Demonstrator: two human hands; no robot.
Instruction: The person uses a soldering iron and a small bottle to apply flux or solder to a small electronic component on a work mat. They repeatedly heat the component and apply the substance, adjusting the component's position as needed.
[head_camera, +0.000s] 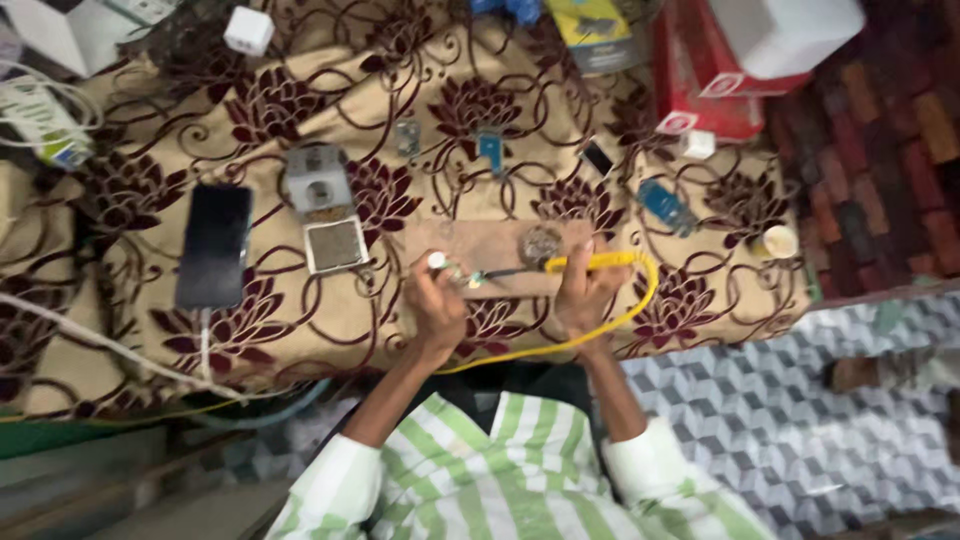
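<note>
My right hand (585, 292) grips a yellow-handled soldering iron (590, 263), its dark tip pointing left over a brown wooden board (480, 245). Its yellow cord (640, 300) loops round to the right and back under my wrist. My left hand (437, 305) pinches a small white-tipped part with thin wires (445, 265) right at the iron's tip. A round metal piece (540, 243) lies on the board behind the iron. Both sleeves are green and white striped.
A floral cloth (300, 120) covers the work surface. On it lie a black phone (214, 245) on a white cable, a grey stand with a sponge pad (328, 215), small blue circuit boards (665, 205), a white cup (778, 241) and red boxes (700, 90). Patterned floor lies right.
</note>
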